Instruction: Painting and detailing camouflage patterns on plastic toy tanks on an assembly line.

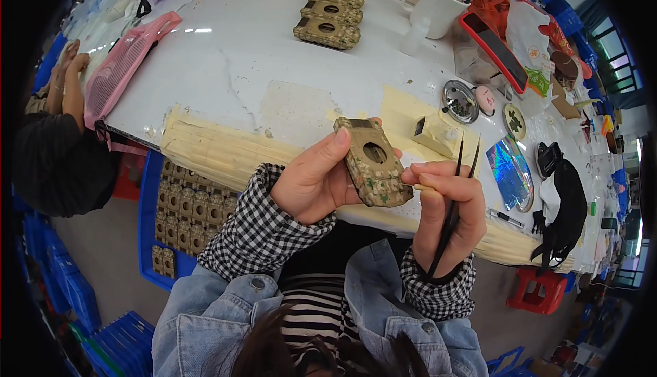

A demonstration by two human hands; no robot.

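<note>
My left hand [316,175] is closed around the side of a camouflage model tank hull [366,146], tilted over the table's near edge. A round hole shows in the hull's top. In my right hand [448,202] are black tweezers [452,206], lying between the fingers with their two tips pointing up and apart. Thumb and forefinger of that hand also pinch a small pale stick [423,187], held at the hull's right end. Three more camouflage hulls [331,11] stand in a row at the far side of the table.
Masking tape [226,148] covers the table's near edge. At the right lie a round tin of small dark parts [460,101], an iridescent sheet [510,172] and a black bag [564,206]. A blue tray [147,240] of hulls sits lower left. Another person [58,151] is at the left.
</note>
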